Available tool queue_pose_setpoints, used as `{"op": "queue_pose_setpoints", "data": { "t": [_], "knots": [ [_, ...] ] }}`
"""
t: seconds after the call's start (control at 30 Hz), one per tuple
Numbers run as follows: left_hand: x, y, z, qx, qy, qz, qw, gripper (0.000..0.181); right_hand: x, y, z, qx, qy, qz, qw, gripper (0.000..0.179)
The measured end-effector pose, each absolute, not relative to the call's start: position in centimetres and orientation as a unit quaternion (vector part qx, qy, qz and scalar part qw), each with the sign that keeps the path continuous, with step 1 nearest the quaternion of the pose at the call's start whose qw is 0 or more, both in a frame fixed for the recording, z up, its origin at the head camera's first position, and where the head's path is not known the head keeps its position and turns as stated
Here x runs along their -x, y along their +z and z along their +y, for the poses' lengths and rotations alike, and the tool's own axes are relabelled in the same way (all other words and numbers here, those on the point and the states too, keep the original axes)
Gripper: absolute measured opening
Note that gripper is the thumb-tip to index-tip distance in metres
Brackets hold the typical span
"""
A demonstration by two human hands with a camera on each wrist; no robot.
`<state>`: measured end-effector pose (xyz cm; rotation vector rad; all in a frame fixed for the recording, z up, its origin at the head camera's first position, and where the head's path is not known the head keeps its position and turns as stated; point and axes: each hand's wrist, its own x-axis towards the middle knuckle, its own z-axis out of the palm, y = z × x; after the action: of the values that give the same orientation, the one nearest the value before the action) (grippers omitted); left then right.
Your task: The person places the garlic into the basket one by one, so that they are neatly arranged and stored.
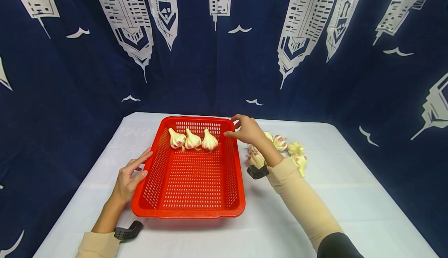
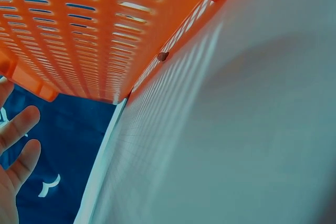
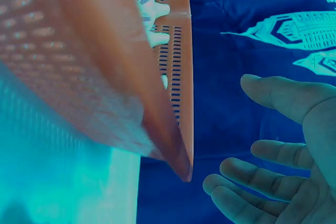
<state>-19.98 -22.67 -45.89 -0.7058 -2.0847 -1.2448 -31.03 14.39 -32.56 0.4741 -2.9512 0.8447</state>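
Observation:
A red perforated plastic basket (image 1: 196, 213) lies in the middle of the white table, and three garlic bulbs (image 1: 210, 140) stand in a row along its far end. Extended fingers of my left hand (image 1: 126, 178) rest against the basket's left rim. At the far right corner is my right hand (image 1: 247, 130), thumb and fingers spread with nothing between them. The right wrist view shows this hand (image 3: 283, 156) beside the basket's corner (image 3: 181, 166), its fingers loosely bent. More garlic bulbs (image 1: 280, 143) lie to the right of the basket, some partly hidden behind my right forearm.
White cloth covers the table (image 1: 336, 196), with its far edge just behind the basket. A dark blue curtain (image 1: 217, 75) with white building prints hangs behind and around it. Under the basket's side, a small dark bit (image 2: 163, 56) shows in the left wrist view.

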Motion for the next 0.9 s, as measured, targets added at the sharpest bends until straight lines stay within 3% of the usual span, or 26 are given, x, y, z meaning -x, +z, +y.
{"op": "queue_pose_setpoints", "data": {
  "t": [0.9],
  "knots": [
    [19.9, -46.1, -22.7, 0.257, -0.471, -0.79, 0.297, 0.051, 27.3, -34.9, 21.8, -0.162, 0.303, -0.935, 0.085, 0.05]
  ]
}}
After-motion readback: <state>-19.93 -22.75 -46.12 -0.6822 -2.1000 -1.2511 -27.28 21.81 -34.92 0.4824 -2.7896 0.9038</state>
